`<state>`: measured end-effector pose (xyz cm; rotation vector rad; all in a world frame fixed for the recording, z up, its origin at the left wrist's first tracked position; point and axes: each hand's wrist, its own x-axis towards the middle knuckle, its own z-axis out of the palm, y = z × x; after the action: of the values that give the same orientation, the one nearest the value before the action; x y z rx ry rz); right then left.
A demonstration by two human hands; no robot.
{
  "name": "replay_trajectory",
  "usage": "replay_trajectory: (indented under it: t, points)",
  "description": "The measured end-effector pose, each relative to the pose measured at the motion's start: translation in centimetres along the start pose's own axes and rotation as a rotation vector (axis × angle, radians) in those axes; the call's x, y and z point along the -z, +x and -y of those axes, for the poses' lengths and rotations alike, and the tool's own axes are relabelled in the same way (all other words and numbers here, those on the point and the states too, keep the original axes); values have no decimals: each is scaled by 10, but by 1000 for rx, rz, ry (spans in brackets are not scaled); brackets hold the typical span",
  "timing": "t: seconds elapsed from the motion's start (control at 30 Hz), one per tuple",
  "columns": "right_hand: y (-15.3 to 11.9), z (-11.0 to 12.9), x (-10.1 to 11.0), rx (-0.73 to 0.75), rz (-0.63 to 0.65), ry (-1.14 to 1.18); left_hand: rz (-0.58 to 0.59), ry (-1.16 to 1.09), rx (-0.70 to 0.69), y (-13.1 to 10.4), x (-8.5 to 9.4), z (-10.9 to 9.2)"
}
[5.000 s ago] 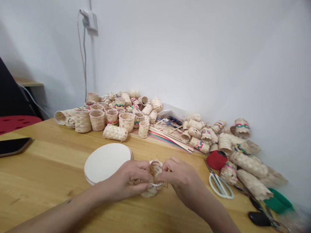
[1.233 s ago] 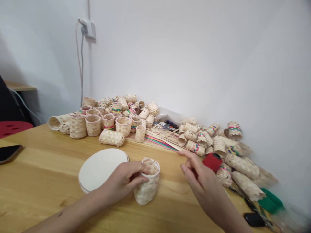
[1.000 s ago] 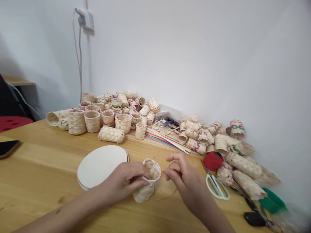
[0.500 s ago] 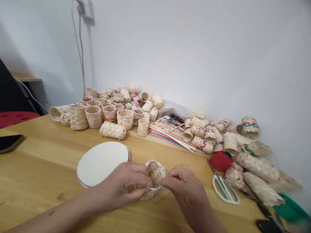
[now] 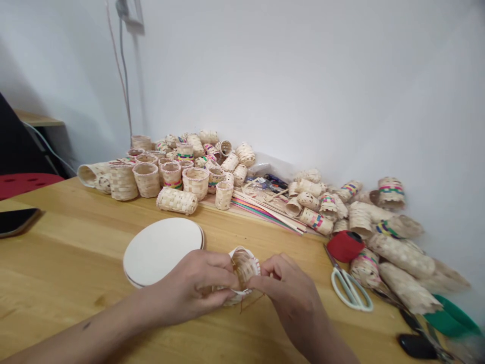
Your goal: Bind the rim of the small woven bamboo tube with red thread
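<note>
The scene is viewed through a single head-worn camera, set above and behind the hands. It is aimed forward and down across the yellow-brown wooden tabletop (image 5: pixel 87 222), and the upper part is mostly filled by the plain white wall (image 5: pixel 284 76) beyond. The bare left hand (image 5: pixel 204 279) and the bare right hand (image 5: pixel 291 287) are shown near, low in the middle. Farther off, the heap of small cream-coloured cylindrical baskets woven from flat strips (image 5: pixel 196 183) is overlooked. The black rectangular phone (image 5: pixel 17 221) is cropped by the left edge, the white box-shaped wall socket (image 5: pixel 135 16) by the top.
</note>
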<state>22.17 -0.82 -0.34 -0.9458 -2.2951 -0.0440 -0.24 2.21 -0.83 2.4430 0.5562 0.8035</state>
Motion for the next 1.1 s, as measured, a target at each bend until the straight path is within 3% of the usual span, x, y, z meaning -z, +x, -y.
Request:
replay_trajectory:
  t: [0.6,0.87,1.1]
  points:
    - [5,1,1,24,22,1,2,-35,-1,3,2,-3]
    - [16,1,10,47,169,23,27,-92,-34,2,2,0]
    - [26,5,11,59,226,84,-24,-62,-44,4,2,1]
